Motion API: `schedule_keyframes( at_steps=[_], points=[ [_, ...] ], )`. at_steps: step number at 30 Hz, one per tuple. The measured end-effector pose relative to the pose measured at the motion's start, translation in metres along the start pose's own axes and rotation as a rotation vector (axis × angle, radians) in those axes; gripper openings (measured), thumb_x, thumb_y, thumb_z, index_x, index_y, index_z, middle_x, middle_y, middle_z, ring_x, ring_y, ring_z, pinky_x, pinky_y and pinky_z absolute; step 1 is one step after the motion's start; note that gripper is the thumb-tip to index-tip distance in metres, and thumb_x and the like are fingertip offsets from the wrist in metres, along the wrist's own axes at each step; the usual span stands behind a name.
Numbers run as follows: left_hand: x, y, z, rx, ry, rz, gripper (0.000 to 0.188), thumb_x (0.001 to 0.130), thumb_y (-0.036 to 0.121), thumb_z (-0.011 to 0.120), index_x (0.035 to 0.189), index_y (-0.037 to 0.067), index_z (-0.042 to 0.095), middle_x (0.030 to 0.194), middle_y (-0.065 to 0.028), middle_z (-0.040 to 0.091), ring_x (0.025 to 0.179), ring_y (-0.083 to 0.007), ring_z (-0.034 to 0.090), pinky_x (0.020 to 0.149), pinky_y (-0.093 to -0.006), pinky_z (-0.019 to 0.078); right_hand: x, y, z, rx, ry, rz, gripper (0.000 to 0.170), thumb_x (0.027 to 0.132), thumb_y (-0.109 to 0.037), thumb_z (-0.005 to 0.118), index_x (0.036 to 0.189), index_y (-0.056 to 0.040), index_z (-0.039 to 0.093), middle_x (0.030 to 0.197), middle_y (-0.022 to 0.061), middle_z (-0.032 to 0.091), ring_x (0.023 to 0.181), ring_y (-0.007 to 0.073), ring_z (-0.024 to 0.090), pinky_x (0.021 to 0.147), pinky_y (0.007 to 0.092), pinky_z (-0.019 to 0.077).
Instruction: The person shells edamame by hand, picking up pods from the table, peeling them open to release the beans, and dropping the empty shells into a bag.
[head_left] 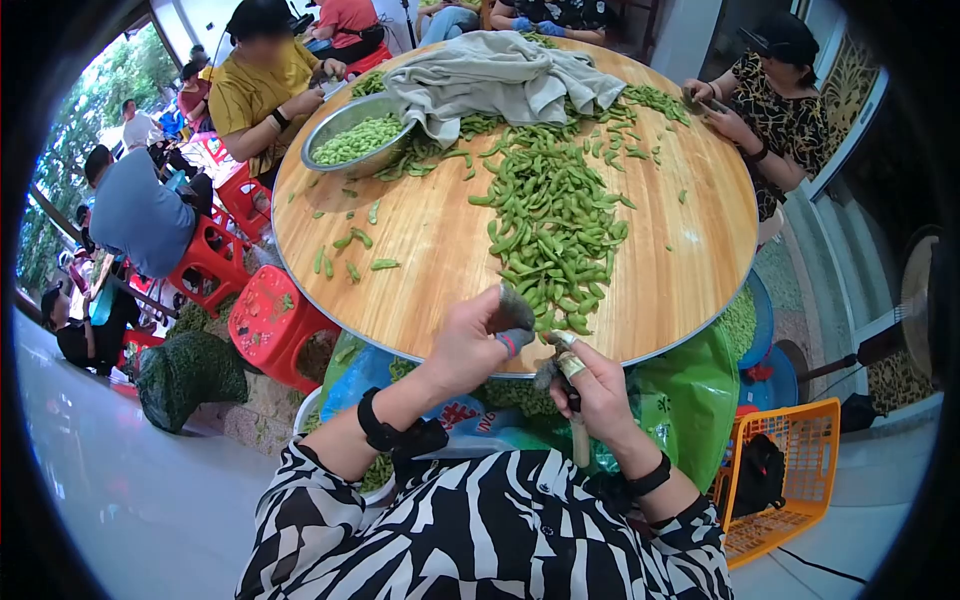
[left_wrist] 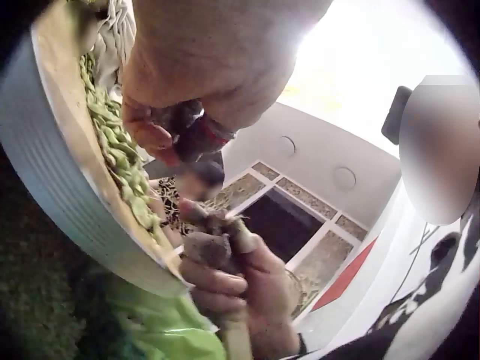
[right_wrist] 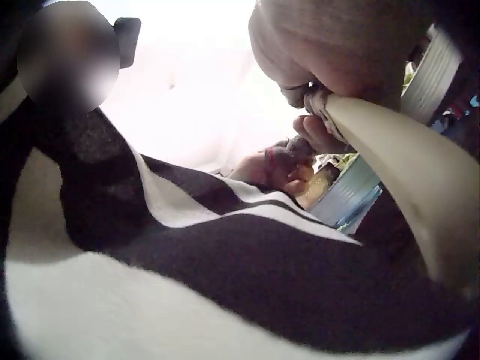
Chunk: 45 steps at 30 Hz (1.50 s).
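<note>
My left hand (head_left: pixel 462 345) is over the near edge of the round wooden table (head_left: pixel 420 300), beside the pile of green soybean pods (head_left: pixel 550 215). Dark coverings and a reddish band show on its bent fingers; what lies between the fingertips is hidden. Lower and to the right, my right hand (head_left: pixel 597 388) grips a tool by its long pale handle (right_wrist: pixel 397 150), which points down toward my lap. Dark finger coverings (left_wrist: pixel 206 247) and a light wrap show on this hand too. The tool's working end is hidden by the fingers.
A metal bowl (head_left: pixel 360 135) of shelled beans and a grey cloth (head_left: pixel 500 80) sit toward the far side. Green plastic bags (head_left: pixel 690 395) hang below the near edge. A red stool (head_left: pixel 275 325) stands left, an orange basket (head_left: pixel 785 480) right. Other people sit around the table.
</note>
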<state>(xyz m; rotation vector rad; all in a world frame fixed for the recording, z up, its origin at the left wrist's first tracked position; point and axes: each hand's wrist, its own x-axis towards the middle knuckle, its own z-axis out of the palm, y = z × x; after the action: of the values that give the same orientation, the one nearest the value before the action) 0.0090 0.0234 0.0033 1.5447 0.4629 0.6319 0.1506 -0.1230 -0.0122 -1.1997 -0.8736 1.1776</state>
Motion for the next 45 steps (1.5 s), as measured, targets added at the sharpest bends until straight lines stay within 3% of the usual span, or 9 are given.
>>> schedule_keyframes(
  at_steps=[3,7,9,15,19,21,32,37,45],
  points=[
    [-0.004,0.001,0.009,0.331,-0.017,0.193,0.018,0.079,-0.008,0.059,0.095,-0.002,0.059,0.088,-0.0065,0.063,0.08,-0.0113,0.061,0.072,-0.0255,0.0505,-0.001,0.001,0.005,0.027,0.012,-0.016,0.038,0.1,-0.019,0.04,0.132,-0.0021,0.047,0.065,0.0034,0.054,0.05,0.0063,0.046,0.044,0.0194,0.0356],
    [-0.006,-0.002,0.017,0.389,-0.033,0.239,0.017,0.079,-0.007,0.059,0.096,-0.002,0.06,0.088,-0.0058,0.064,0.08,-0.0121,0.061,0.072,-0.0261,0.0508,-0.001,0.001,0.006,0.051,0.054,-0.054,0.038,0.1,-0.019,0.04,0.133,-0.0022,0.046,0.063,0.0032,0.053,0.048,0.0069,0.045,0.045,0.0194,0.0359],
    [-0.008,-0.004,0.019,-0.03,0.007,-0.108,0.018,0.079,-0.007,0.061,0.096,-0.002,0.061,0.088,-0.0052,0.064,0.08,-0.0127,0.061,0.072,-0.0266,0.0511,-0.003,0.0,0.005,0.064,0.045,-0.031,0.038,0.1,-0.018,0.04,0.134,-0.0029,0.045,0.063,0.0023,0.053,0.049,0.0061,0.044,0.046,0.0193,0.0356],
    [0.003,0.002,0.013,-0.214,0.008,-0.328,0.02,0.078,-0.007,0.064,0.097,0.0,0.061,0.088,-0.0056,0.065,0.082,-0.0139,0.063,0.077,-0.027,0.0516,-0.002,0.008,0.001,0.112,-0.006,-0.016,0.038,0.099,-0.016,0.04,0.135,-0.0031,0.044,0.064,0.0023,0.053,0.05,0.0056,0.044,0.046,0.0188,0.035],
    [0.008,-0.005,0.009,-0.302,0.033,-0.266,0.019,0.078,-0.007,0.064,0.095,0.001,0.06,0.089,-0.0055,0.064,0.082,-0.015,0.063,0.075,-0.029,0.0537,-0.001,0.007,0.005,0.123,0.009,-0.043,0.039,0.101,-0.022,0.039,0.134,-0.001,0.044,0.062,0.0053,0.053,0.048,0.0082,0.044,0.046,0.0199,0.0353],
    [0.006,0.004,0.011,-0.451,-0.04,-0.497,0.02,0.077,-0.006,0.065,0.094,0.001,0.058,0.091,-0.0058,0.063,0.082,-0.0156,0.064,0.072,-0.0313,0.0555,0.0,0.006,0.007,0.124,0.002,-0.028,0.04,0.101,-0.022,0.038,0.135,-0.0013,0.043,0.061,0.0053,0.052,0.049,0.0082,0.044,0.046,0.0199,0.0353],
    [0.003,-0.005,0.016,-0.247,0.005,-0.229,0.023,0.075,-0.011,0.066,0.093,0.001,0.058,0.088,-0.0035,0.062,0.081,-0.0114,0.061,0.076,-0.0265,0.0517,0.001,0.004,0.003,0.176,-0.041,-0.019,0.042,0.098,-0.014,0.038,0.139,-0.004,0.04,0.064,0.0026,0.053,0.05,0.0055,0.044,0.045,0.0185,0.0349],
    [-0.004,-0.004,0.014,-0.155,-0.007,-0.135,0.024,0.075,-0.012,0.064,0.095,0.0,0.059,0.086,-0.0026,0.063,0.081,-0.0102,0.06,0.077,-0.0259,0.0506,0.0,-0.008,0.008,0.035,0.021,-0.049,0.037,0.097,-0.01,0.04,0.132,-0.0032,0.05,0.065,-0.0017,0.051,0.05,0.0034,0.043,0.045,0.0178,0.0333],
    [-0.005,-0.012,0.012,-0.499,-0.054,-0.197,0.023,0.075,-0.009,0.067,0.092,0.003,0.056,0.089,-0.0046,0.065,0.084,-0.0133,0.063,0.077,-0.0306,0.0528,-0.001,-0.007,0.006,0.068,0.005,-0.042,0.034,0.096,-0.007,0.044,0.128,-0.0009,0.054,0.067,-0.0012,0.051,0.048,0.0043,0.042,0.044,0.0184,0.0317]
  ],
)
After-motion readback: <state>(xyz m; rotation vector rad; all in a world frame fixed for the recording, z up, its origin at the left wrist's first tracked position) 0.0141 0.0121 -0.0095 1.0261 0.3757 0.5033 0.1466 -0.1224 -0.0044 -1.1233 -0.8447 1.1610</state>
